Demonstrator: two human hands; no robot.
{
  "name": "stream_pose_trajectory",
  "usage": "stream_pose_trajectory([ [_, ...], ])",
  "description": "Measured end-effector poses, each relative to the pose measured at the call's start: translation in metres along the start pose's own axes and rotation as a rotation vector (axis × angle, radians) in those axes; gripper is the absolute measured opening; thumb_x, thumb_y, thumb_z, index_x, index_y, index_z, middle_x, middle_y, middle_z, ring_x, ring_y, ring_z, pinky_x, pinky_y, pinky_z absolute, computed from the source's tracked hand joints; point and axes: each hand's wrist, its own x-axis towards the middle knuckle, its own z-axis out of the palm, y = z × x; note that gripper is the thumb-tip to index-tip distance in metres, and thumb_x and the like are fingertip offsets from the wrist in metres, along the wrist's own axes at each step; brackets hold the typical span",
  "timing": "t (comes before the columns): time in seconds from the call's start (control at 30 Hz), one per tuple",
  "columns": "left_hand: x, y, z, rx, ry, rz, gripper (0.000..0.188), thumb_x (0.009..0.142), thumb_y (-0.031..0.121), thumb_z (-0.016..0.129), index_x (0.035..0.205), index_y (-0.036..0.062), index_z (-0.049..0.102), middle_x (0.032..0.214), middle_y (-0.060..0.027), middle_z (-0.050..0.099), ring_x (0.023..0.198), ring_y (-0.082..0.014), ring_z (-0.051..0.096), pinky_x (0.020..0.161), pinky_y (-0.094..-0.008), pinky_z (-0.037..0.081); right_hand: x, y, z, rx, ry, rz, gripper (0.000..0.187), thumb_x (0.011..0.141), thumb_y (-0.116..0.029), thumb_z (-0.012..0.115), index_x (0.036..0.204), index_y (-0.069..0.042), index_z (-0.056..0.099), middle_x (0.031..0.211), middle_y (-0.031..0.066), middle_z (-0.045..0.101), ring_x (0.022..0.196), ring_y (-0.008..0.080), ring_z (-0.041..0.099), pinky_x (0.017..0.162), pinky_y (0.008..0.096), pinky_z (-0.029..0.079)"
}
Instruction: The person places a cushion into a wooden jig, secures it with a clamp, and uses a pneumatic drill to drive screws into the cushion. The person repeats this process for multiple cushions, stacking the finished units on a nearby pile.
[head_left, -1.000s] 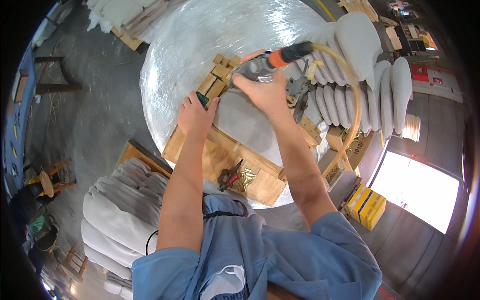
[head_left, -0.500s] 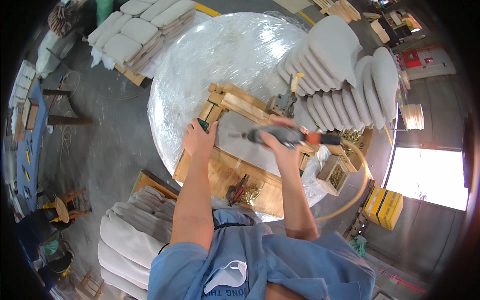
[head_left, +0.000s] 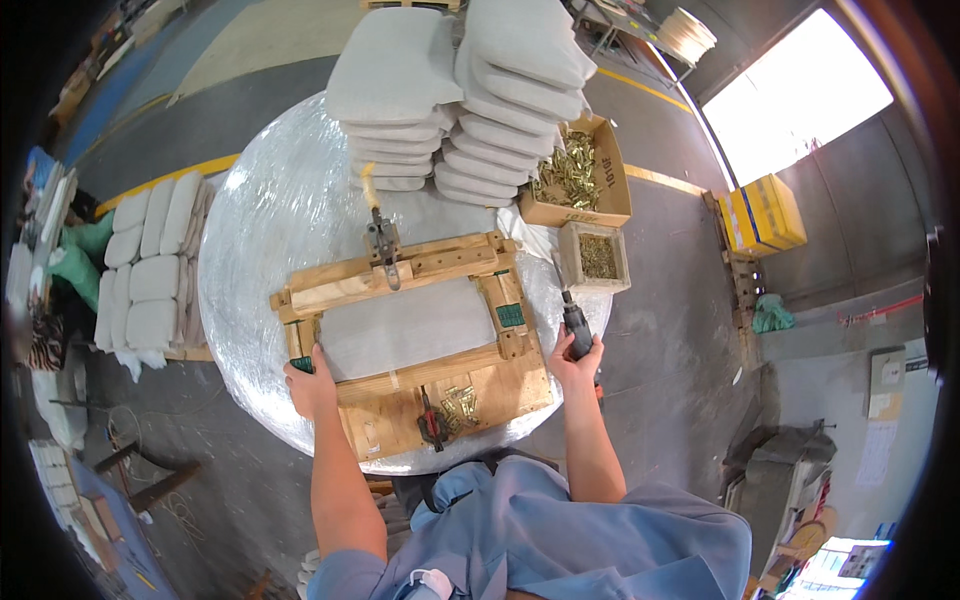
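The wooden frame jig (head_left: 400, 330) lies flat near the middle of the round, film-wrapped surface (head_left: 270, 210), with a grey fabric panel (head_left: 405, 325) held inside its rails; the timber looks stiff and fairly heavy, best gripped by its outer rails or corners, while the panel looks soft and pliant and would sag if lifted alone; the left hand (head_left: 310, 385) rests palm down on the lower left corner of the jig, fingers curled around a small green piece there, pressing rather than lifting; the right hand (head_left: 575, 362) is closed around the dark grip of a hand power tool (head_left: 575, 325) at the right edge of the surface, its tip pointing away from the person, just off the jig's right rail; the tool is likely hard and dense, and safest held by that grip; a toggle clamp (head_left: 383, 245) with a yellow handle stands on the far rail; a red-handled tool (head_left: 430, 420) and a scatter of small brass pieces (head_left: 462, 403) lie on the near board, loose enough to roll under a palm; beyond the jig a tall stack of grey cushions (head_left: 460, 90) crowds the far side, and two cardboard boxes of brass fittings (head_left: 580, 175) sit just beside the right rim, narrowing the room there; more cushions lie on a pallet (head_left: 145, 270) on the floor to the left.
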Motion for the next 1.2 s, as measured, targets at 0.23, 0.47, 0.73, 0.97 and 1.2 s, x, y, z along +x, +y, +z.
stream_pose_trajectory([
  [0.23,0.001,0.003,-0.001,0.006,-0.015,0.006,0.096,0.094,0.082,0.057,0.147,0.0017,0.053,0.136,-0.0264,0.067,0.124,-0.0460,0.067,0.101,-0.0577,0.053,0.087,0.035,0.027,0.083,0.022,0.118,0.078,0.092,-0.061,0.077,0.138,0.001,0.063,0.135,0.0216,0.068,0.118,0.0354,0.072,0.070,0.0286,0.071],
  [0.47,0.000,0.005,-0.003,0.036,0.033,0.017,0.088,0.094,0.078,0.060,0.139,0.0027,0.054,0.128,-0.0245,0.068,0.113,-0.0455,0.070,0.091,-0.0582,0.057,0.121,0.080,0.044,0.047,-0.094,0.056,0.085,0.107,-0.063,0.048,0.152,0.008,0.042,0.142,0.0287,0.063,0.124,0.0406,0.071,0.089,0.0401,0.070],
  [0.73,-0.001,-0.001,-0.004,0.027,0.042,0.027,0.085,0.096,0.076,0.061,0.136,0.0010,0.051,0.124,-0.0252,0.066,0.111,-0.0466,0.070,0.088,-0.0592,0.058,0.072,0.127,0.080,-0.526,-0.132,-0.131,0.048,0.105,-0.044,0.063,0.130,-0.003,0.058,0.115,0.0132,0.067,0.102,0.0282,0.071,0.087,0.0391,0.067],
  [0.97,-0.002,-0.004,-0.007,0.031,0.071,0.045,0.082,0.097,0.073,0.062,0.134,0.0005,0.053,0.120,-0.0243,0.067,0.107,-0.0468,0.070,0.086,-0.0580,0.058,-0.028,0.340,0.208,-1.503,-0.832,-0.053,0.072,0.095,-0.039,0.073,0.155,-0.005,0.052,0.145,0.0168,0.060,0.129,0.0306,0.060,0.107,0.0465,0.051],
  [1.2,-0.002,0.005,-0.009,0.009,0.067,0.039,0.080,0.096,0.073,0.063,0.132,0.0022,0.054,0.120,-0.0251,0.068,0.109,-0.0467,0.071,0.087,-0.0599,0.058,0.051,0.440,0.232,-1.898,-0.755,-0.494,0.088,0.084,-0.045,0.079,0.147,0.012,0.055,0.143,0.0309,0.063,0.134,0.0381,0.063,0.109,0.0455,0.050],
])
